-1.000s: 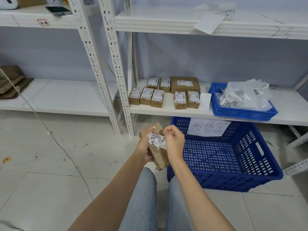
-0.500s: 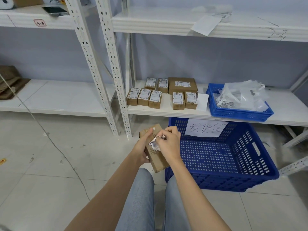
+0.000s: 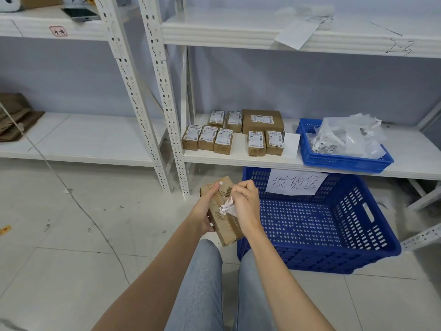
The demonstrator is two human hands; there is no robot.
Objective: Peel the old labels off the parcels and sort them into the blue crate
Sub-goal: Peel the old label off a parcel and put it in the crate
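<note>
Far left, folded brown material (image 3: 14, 115) lies on the low shelf (image 3: 95, 139), and a thin cable (image 3: 78, 204) trails across the tiled floor. Toward the middle, the left hand (image 3: 204, 211) grips a brown parcel (image 3: 225, 225) from its left side, thumb on the upper edge, holding it tilted above the person's knees. The right hand (image 3: 245, 206) is curled round a crumpled white label (image 3: 226, 207), pinching it against the parcel's top face. Behind, labelled parcels (image 3: 214, 139) sit in rows on the shelf. Just right of the hands stands the blue crate (image 3: 358, 256) with a handwritten paper sign (image 3: 296, 182). Above it, a smaller blue tray (image 3: 334, 161) holds peeled scraps (image 3: 346, 137).
</note>
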